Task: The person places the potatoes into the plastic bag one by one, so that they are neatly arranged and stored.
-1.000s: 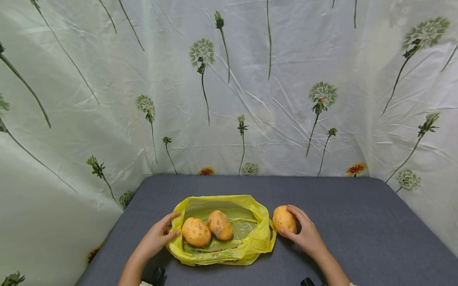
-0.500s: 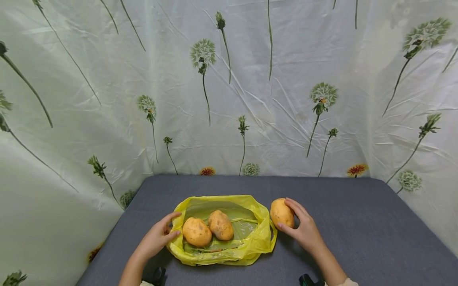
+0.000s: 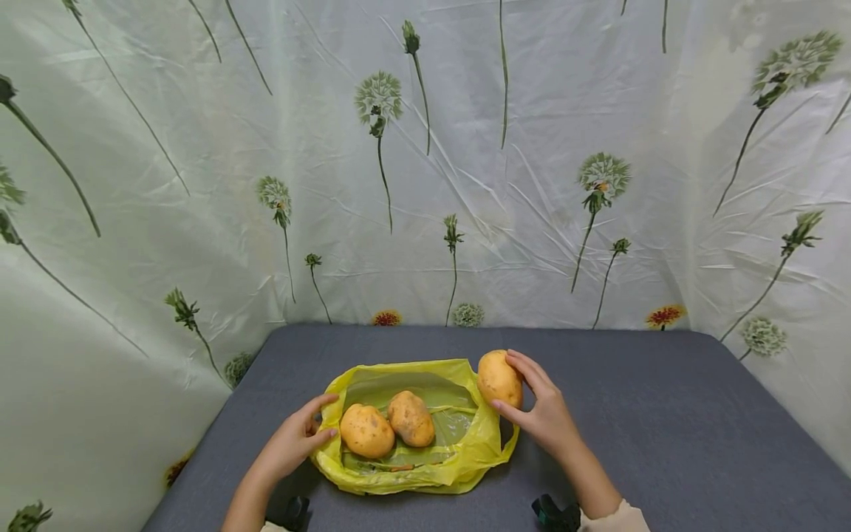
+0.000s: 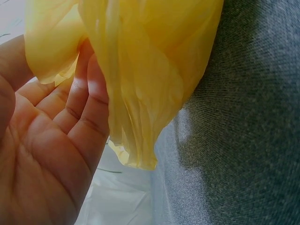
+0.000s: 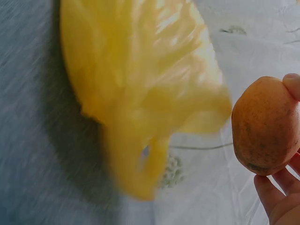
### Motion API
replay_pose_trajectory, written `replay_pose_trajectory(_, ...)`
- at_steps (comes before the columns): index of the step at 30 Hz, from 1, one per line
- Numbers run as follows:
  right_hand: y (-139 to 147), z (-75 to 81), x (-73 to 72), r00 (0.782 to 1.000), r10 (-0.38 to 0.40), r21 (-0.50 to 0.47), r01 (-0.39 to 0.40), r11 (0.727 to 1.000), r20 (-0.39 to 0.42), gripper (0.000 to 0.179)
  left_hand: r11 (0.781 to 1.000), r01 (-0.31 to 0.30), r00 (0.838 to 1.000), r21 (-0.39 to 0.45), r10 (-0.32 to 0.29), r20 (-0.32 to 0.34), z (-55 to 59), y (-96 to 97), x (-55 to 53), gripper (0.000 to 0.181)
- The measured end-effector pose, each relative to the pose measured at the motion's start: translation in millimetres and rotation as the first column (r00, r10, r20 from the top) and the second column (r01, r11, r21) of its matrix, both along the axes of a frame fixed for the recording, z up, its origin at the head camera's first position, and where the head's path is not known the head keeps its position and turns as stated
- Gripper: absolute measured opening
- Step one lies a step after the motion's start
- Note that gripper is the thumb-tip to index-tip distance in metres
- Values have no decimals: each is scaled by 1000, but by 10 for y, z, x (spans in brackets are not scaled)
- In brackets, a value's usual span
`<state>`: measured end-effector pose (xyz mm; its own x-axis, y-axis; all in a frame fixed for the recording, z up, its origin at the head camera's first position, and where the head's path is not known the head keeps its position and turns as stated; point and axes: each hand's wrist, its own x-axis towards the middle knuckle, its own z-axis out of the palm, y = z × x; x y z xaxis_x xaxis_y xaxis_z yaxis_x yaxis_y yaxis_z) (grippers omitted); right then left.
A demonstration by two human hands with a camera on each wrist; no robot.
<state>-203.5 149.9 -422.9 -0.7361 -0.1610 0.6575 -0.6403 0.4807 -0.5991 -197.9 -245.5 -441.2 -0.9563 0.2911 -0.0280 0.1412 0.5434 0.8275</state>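
A yellow plastic bag (image 3: 459, 473) lies on its base with its mouth spread wide. Inside it, side by side, are two potatoes, the left one (image 3: 366, 431) and the right one (image 3: 411, 419). My left hand (image 3: 292, 441) holds the bag's left rim, its fingers partly hidden by the plastic in the left wrist view. Raised at the bag's right rim, a third potato (image 3: 500, 378) is gripped between the thumb and fingers of my right hand (image 3: 547, 414). In the right wrist view, this potato (image 5: 265, 126) is beside the blurred bag (image 5: 136, 93).
The bag stands on a dark grey cloth-covered surface (image 3: 665, 428). Behind and to the sides hangs a pale curtain (image 3: 518, 185) printed with dandelions. A dark wrist device (image 3: 555, 513) shows below the right forearm, another (image 3: 292, 511) by the left.
My right hand has lifted the third potato and carried it up and left, from beside the bag to its right rim. The left hand and the two potatoes in the bag have stayed put.
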Motion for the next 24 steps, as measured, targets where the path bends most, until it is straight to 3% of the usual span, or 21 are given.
replay_pose_trajectory(6, -236, 309, 142, 998, 46, 6, -46, 999, -32, 63, 1000, -4, 1000, -3, 4, -4, 0, -5, 0, 56)
replay_pose_trajectory(11, -359, 273, 128, 995, 103, -14, -103, 995, 7, 62, 1000, -10, 1000, -10, 10, -5, 7, -1, 1, 56)
replay_pose_trajectory(16, -473, 201, 107, 991, 124, -10, -124, 992, 47, 61, 1000, -16, 1000, -10, 16, -3, 2, -1, 0, 57)
replay_pose_trajectory(24, -513, -220, -101, 982, 150, -24, -148, 989, 119, 65, 1000, -25, 1000, -10, 25, -6, -13, -1, -6, 57)
